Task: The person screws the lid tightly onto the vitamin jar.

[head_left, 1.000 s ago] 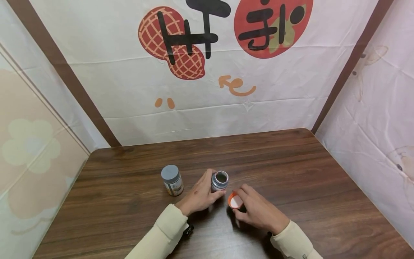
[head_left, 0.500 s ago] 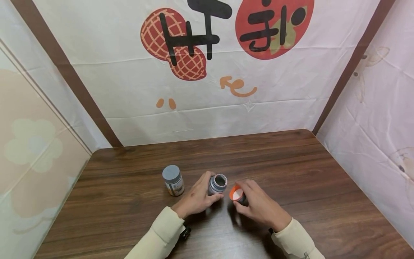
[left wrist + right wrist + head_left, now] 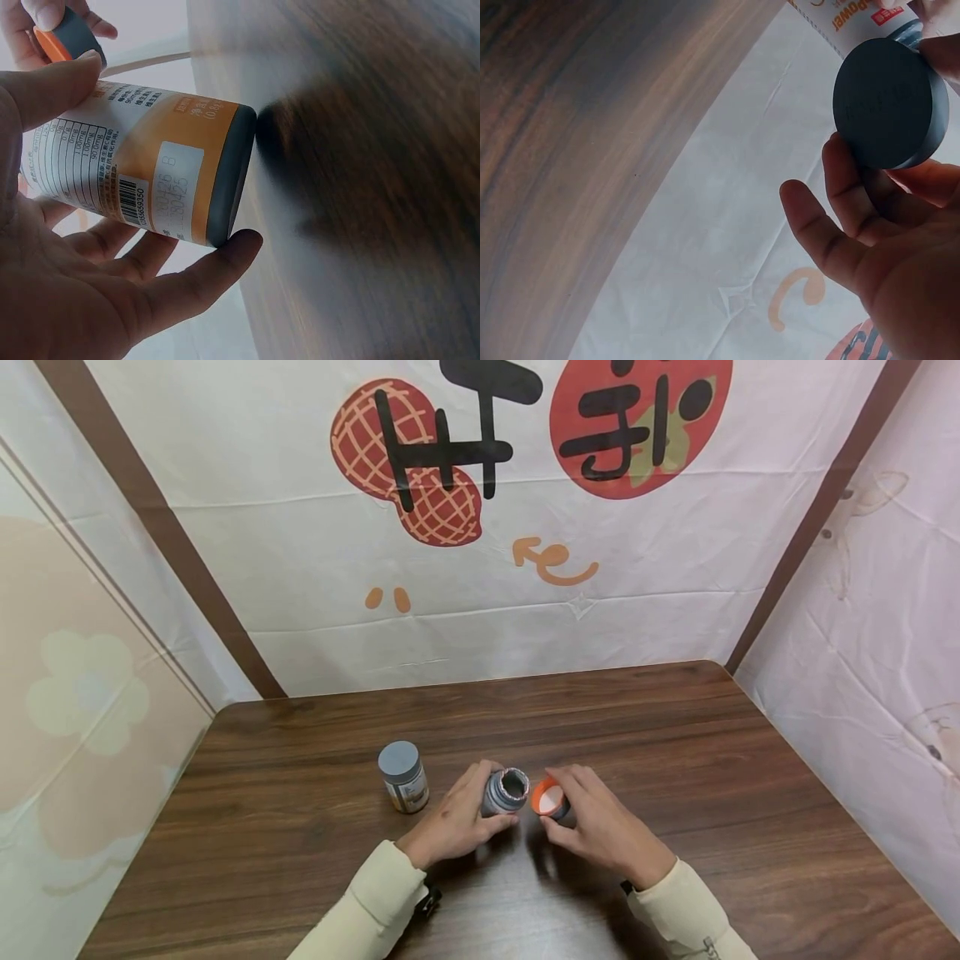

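My left hand (image 3: 455, 818) grips an uncapped supplement bottle (image 3: 498, 799), its mouth tilted towards the right hand. In the left wrist view the bottle (image 3: 142, 161) shows an orange and white printed label and a dark base close to the tabletop; whether the base touches is hard to tell. My right hand (image 3: 603, 825) pinches the bottle's lid (image 3: 551, 798), grey outside and orange with a white liner inside. That lid (image 3: 889, 105) has its flat grey top facing the right wrist camera. Bottle mouth and lid are side by side, slightly apart.
Left of the hands a second bottle (image 3: 403, 778), capped with a grey lid, stands upright on the dark wooden table (image 3: 300, 777). A white printed cloth (image 3: 315, 577) hangs behind the table, with more cloth at both sides.
The bottle in my left hand has tilted more towards the right hand. My right hand has raised the lid slightly away from me, beside the bottle's mouth.
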Available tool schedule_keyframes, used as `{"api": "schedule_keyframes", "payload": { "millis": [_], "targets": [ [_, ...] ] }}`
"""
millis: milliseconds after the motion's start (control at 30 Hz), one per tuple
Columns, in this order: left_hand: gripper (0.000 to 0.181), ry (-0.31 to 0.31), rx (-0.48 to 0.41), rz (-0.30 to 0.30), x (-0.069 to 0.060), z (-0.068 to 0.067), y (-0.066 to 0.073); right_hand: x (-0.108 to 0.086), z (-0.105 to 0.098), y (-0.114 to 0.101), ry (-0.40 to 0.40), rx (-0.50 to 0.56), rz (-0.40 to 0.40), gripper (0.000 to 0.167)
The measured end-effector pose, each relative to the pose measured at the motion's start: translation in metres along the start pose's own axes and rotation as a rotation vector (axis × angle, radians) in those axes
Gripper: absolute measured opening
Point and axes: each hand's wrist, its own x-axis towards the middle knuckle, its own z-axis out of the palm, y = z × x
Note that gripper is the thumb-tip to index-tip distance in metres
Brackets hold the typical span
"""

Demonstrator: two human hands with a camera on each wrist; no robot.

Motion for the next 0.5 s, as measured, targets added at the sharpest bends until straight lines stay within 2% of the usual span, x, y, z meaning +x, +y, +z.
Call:
{"api": "schedule_keyframes", "payload": {
  "millis": [333, 500],
  "targets": [
    [0.055, -0.011, 0.040, 0.010, 0.0003, 0.0004, 0.0010, 0.0040, -0.0031, -0.0009, -0.040, -0.055, 0.010, 0.058],
    [0.055, -0.010, 0.054, 0.012, 0.0005, 0.0003, 0.0016, 0.0049, -0.0042, -0.0019, -0.041, -0.029, 0.017, 0.057]
  ]
}}
